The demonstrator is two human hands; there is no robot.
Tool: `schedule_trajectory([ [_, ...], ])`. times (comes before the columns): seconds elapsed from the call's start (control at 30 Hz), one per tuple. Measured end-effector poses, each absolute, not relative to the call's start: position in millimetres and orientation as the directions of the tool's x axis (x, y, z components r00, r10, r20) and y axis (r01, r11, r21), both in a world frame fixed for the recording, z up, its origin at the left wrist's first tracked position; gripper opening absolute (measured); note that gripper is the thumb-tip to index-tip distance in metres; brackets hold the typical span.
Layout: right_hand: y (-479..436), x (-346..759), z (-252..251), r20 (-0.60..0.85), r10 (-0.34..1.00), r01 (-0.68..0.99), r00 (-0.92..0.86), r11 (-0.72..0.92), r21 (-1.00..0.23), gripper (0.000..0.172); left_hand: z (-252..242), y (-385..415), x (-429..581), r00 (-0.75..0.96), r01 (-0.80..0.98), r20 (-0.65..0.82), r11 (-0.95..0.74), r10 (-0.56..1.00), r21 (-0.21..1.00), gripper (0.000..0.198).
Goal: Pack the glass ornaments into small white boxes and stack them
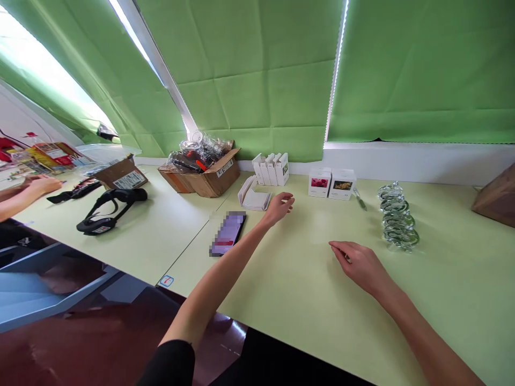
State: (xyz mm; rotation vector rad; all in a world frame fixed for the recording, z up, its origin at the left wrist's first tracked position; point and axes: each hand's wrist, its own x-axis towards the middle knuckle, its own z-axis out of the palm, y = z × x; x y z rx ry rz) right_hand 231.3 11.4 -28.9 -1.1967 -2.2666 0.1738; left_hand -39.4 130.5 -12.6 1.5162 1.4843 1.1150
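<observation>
My left hand (278,207) is stretched out over the pale green table (306,279), fingers loosely curled and apart, holding nothing. It hovers just right of a flat stack of white folded cartons (253,197). My right hand (356,264) rests on the bare tabletop, fingers extended and pointing left, with nothing in it. A phone (228,233) lies face up to the left of my left forearm. Two small white boxes with pictures (332,183) stand beyond my hands. A row of upright white boxes (271,169) stands behind the cartons.
A stack of clear glass pieces (396,217) and a pen (360,199) lie at the right. An open cardboard box of packaged items (205,169) sits at the back left. Black straps (110,208) lie further left. Another person's hand (40,186) rests at the far left.
</observation>
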Motion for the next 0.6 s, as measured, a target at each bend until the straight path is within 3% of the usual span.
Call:
schedule_trajectory([
  [0.1, 9, 231, -30, 0.408, 0.754, 0.728, -0.515, 0.636, -0.257, 0.034, 1, 162, -45, -0.128, 0.389, 0.118, -0.06, 0.985, 0.919, 0.03],
  [0.33, 6, 229, -25, 0.396, 0.719, 0.724, -0.571, 0.669, -0.17, 0.035, 38, 226, -63, -0.289, 0.411, 0.195, -0.063, 0.937, 0.909, 0.036],
  [0.6, -1, 230, -8, 0.42, 0.747, 0.734, -0.515, 0.638, -0.233, 0.031, 36, 225, -43, -0.337, 0.384, 0.252, -0.112, 0.907, 0.917, 0.017],
])
